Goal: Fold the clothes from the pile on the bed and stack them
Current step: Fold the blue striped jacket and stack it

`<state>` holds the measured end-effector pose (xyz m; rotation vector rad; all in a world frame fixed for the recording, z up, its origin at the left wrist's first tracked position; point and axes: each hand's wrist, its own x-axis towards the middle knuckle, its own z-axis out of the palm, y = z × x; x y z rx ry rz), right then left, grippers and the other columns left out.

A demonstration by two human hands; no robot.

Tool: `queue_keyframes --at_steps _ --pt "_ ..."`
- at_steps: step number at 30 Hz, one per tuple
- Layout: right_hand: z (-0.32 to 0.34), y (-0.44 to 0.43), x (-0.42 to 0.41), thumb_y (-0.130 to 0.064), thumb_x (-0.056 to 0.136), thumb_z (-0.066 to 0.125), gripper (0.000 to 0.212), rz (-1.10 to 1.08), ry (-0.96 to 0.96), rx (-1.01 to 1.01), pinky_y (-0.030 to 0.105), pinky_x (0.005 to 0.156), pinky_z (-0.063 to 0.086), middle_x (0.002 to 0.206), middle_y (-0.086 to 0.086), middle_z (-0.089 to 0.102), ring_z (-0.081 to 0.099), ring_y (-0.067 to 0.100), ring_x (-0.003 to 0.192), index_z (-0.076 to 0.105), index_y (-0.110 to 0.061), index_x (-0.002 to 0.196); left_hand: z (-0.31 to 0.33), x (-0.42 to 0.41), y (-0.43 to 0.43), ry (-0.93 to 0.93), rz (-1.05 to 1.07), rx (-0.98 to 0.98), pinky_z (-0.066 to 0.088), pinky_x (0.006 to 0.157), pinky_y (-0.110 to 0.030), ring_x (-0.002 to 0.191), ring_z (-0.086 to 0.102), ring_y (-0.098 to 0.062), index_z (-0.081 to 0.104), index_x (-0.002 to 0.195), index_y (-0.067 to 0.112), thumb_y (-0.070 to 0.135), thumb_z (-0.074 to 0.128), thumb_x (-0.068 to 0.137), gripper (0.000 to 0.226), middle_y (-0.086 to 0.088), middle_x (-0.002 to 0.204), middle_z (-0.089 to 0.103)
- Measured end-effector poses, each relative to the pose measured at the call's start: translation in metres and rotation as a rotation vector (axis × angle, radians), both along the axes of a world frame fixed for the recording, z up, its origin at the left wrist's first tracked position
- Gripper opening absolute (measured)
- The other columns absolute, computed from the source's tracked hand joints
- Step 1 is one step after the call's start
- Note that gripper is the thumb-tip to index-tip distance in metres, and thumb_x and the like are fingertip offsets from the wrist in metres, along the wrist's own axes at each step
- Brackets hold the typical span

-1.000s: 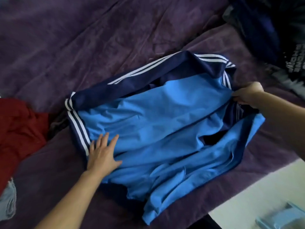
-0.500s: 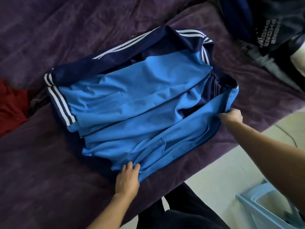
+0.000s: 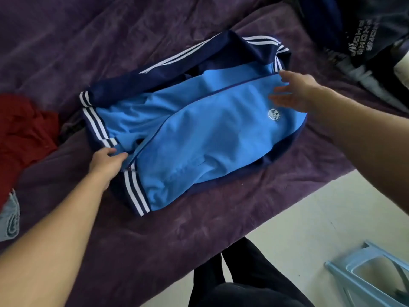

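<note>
A light blue track jacket (image 3: 205,138) with navy sleeves, white stripes and a small round chest badge lies on the purple bed cover (image 3: 155,240). Its near front panel lies folded over the top. My left hand (image 3: 107,161) pinches the striped hem at the jacket's left edge. My right hand (image 3: 294,89) hovers with spread fingers over the jacket's upper right part, near the collar end; it is blurred and holds nothing.
A red garment (image 3: 24,134) and a pale denim piece (image 3: 10,218) lie at the left. Dark clothes with white lettering (image 3: 363,41) are piled at the upper right. The bed's edge runs diagonally; beyond it are pale floor, my dark trousers (image 3: 239,282) and a light blue plastic stool (image 3: 371,275).
Both hands have carried the jacket's near front panel up and over, so the badge side now faces up. My right hand has let go and lifted; my left hand moved to the left hem.
</note>
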<state>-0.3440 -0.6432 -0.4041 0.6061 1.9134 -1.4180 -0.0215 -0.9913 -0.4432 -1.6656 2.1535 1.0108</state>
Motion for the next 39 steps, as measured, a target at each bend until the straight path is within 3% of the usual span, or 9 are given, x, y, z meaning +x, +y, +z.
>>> queue_keyframes --at_steps 4,8,11,15,21,26,29,33,39 --pt "-0.027 0.013 0.038 -0.025 0.086 0.055 0.015 0.353 0.435 0.47 0.034 0.071 0.045 0.081 0.009 0.062 0.058 0.022 0.075 0.064 -0.014 0.083 0.004 0.021 0.039 0.091 -0.381 -0.533 0.045 0.079 -0.048 0.096 0.054 -0.042 0.065 0.103 0.007 0.015 0.062 0.083 0.022 -0.021 0.104 0.058" --pt "-0.066 0.061 0.112 -0.031 0.08 0.059 0.019 0.362 0.414 0.734 0.033 0.074 0.043 0.095 0.011 0.068 0.061 0.032 0.091 0.065 -0.016 0.09 -0.013 0.061 0.121 0.17 -0.896 -0.51 0.047 0.064 -0.044 0.078 0.058 -0.035 0.066 0.08 0.008 0.019 0.077 0.071 0.018 -0.012 0.084 0.059" --pt "-0.094 0.079 0.15 -0.046 0.075 0.071 0.045 0.018 -0.038 0.605 0.035 0.067 0.049 0.091 0.013 0.066 0.064 0.031 0.08 0.06 -0.006 0.093 -0.039 0.091 0.144 -0.239 -0.951 -0.383 0.04 0.088 -0.048 0.118 0.048 -0.034 0.059 0.124 0.016 0.037 0.08 0.068 0.064 -0.013 0.127 0.052" --pt "-0.119 0.062 0.139 -0.032 0.073 0.08 0.036 -0.125 -0.113 0.4 0.028 0.045 0.043 0.068 0.009 0.06 0.054 0.021 0.05 0.064 -0.002 0.086 -0.049 0.09 0.113 -0.38 -0.847 -0.44 0.038 0.091 -0.046 0.12 0.043 -0.033 0.058 0.123 0.016 0.011 0.069 0.077 0.048 -0.012 0.129 0.049" --pt "-0.096 0.09 0.111 -0.03 0.075 0.062 0.033 -0.229 0.043 0.55 0.049 0.083 0.054 0.089 0.019 0.068 0.066 0.035 0.087 0.068 -0.001 0.087 -0.03 0.064 0.098 -0.345 -0.777 -0.474 0.037 0.088 -0.044 0.111 0.045 -0.032 0.062 0.112 0.014 0.006 0.067 0.075 0.038 -0.011 0.118 0.051" --pt "-0.071 0.121 0.117 -0.014 0.087 0.055 0.013 -0.254 -0.175 0.403 0.025 0.041 0.05 0.072 0.008 0.057 0.059 0.02 0.046 0.057 -0.011 0.1 -0.018 0.06 0.15 -0.058 -1.01 -0.461 0.047 0.075 -0.044 0.094 0.057 -0.035 0.067 0.092 0.01 -0.003 0.074 0.057 0.038 -0.014 0.102 0.06" --pt "-0.069 0.112 0.128 -0.009 0.087 0.062 0.021 -0.211 -0.351 0.272 0.03 0.059 0.051 0.085 0.016 0.061 0.062 0.026 0.064 0.053 -0.001 0.105 -0.028 0.068 0.191 0.084 -1.297 -0.363 0.048 0.068 -0.037 0.077 0.056 -0.025 0.065 0.078 0.016 0.003 0.077 0.054 0.03 -0.004 0.082 0.058" --pt "-0.081 0.071 0.167 -0.02 0.088 0.068 0.025 -0.037 -0.426 0.175 0.029 0.056 0.052 0.093 0.016 0.067 0.065 0.024 0.07 0.06 -0.003 0.105 -0.064 0.063 0.207 -0.179 -1.26 -0.367 0.018 0.113 -0.05 0.14 0.024 -0.033 0.032 0.146 0.022 0.017 0.052 0.088 0.062 -0.013 0.151 0.029" --pt "-0.088 0.047 0.17 -0.018 0.095 0.049 0.015 -0.273 -0.296 -0.11 0.019 0.043 0.043 0.059 0.002 0.066 0.068 0.014 0.056 0.054 -0.011 0.083 -0.079 0.033 0.148 -0.272 -1.115 -0.455 0.006 0.115 -0.055 0.145 0.003 -0.039 0.035 0.144 0.027 0.045 0.066 0.081 0.073 -0.009 0.158 0.011"
